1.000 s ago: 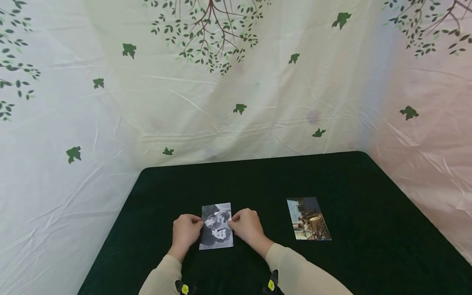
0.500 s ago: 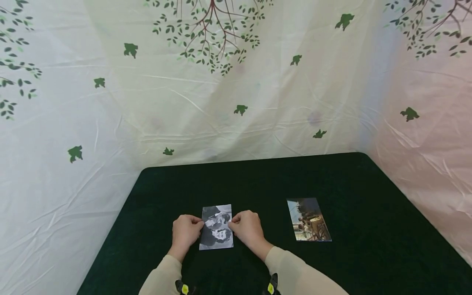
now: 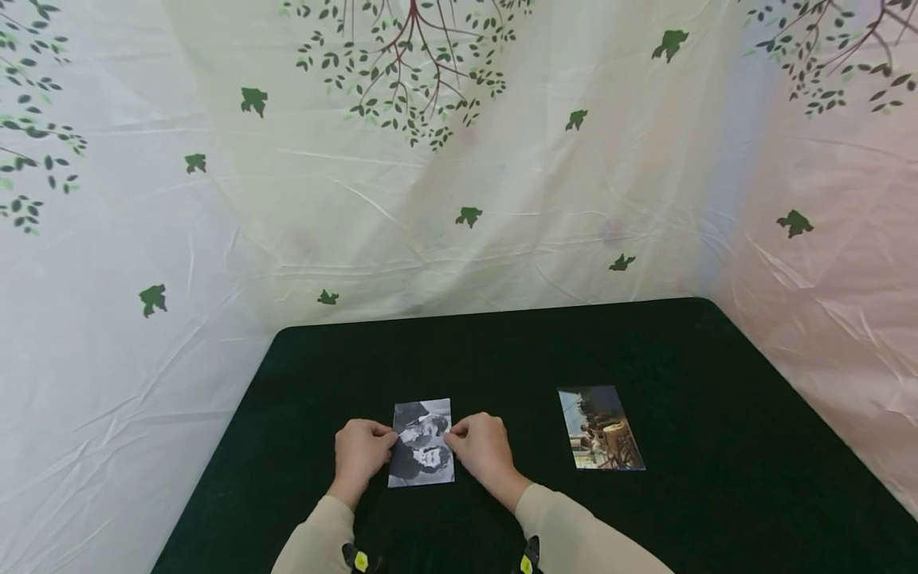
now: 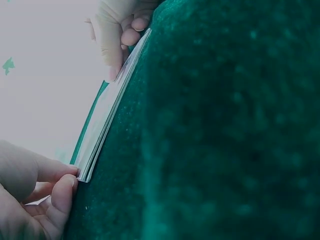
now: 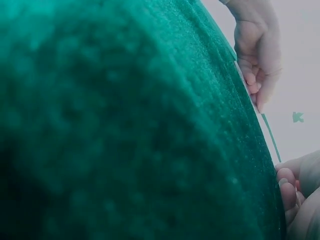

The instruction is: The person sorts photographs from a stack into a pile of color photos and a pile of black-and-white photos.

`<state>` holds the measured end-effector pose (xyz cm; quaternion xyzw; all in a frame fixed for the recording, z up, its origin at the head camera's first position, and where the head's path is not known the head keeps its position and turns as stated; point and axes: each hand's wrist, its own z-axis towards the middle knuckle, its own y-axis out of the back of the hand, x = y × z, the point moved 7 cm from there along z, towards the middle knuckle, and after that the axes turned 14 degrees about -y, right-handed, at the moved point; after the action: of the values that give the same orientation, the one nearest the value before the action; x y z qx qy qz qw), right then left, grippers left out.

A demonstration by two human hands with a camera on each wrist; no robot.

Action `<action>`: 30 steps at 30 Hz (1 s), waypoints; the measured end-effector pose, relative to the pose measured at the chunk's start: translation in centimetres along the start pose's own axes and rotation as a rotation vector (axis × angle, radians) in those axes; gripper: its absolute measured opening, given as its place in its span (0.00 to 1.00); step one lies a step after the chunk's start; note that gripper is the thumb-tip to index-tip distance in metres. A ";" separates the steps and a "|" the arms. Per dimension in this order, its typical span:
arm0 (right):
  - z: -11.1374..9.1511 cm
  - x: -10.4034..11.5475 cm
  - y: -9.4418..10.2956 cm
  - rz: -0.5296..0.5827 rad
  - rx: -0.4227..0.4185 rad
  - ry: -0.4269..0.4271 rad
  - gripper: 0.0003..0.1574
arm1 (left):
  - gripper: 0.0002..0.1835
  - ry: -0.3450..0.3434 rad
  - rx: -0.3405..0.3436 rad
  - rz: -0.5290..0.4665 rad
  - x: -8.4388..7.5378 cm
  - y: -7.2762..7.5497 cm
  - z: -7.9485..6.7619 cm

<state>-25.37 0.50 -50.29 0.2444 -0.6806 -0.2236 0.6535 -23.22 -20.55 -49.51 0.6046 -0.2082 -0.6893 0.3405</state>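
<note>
A small stack of photo cards (image 3: pixel 421 462) lies on the dark green tablecloth, a black-and-white picture with two faces on top. Several layered edges of the stack (image 4: pixel 102 135) show in the left wrist view. My left hand (image 3: pixel 361 454) pinches its left side between thumb and fingers. On the opposite side my right hand (image 3: pixel 484 450) holds the edge the same way. From the right wrist, only a thin strip of the stack is visible between the left hand (image 5: pixel 257 55) and the right hand (image 5: pixel 300 195).
A colour photo card (image 3: pixel 602 428) lies flat to the right of my right hand. The green-covered table (image 3: pixel 495 343) has rounded far corners. Behind it hangs a pale curtain (image 3: pixel 358 199) printed with branches and green birds.
</note>
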 end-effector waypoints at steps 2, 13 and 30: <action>0.1 0.0 0.0 -0.005 -0.005 0.005 0.03 | 0.04 -0.005 -0.003 0.000 0.0 -0.1 0.1; 0.4 -0.3 0.0 -0.008 -0.014 -0.006 0.03 | 0.04 -0.037 -0.021 0.023 -0.3 -0.5 0.1; 0.8 0.0 -0.3 -0.004 0.034 -0.018 0.03 | 0.04 -0.041 -0.013 0.005 -0.1 -0.1 0.1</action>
<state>-26.18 0.23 -50.54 0.2550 -0.6896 -0.2155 0.6426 -23.32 -20.42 -49.55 0.5876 -0.2121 -0.7020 0.3421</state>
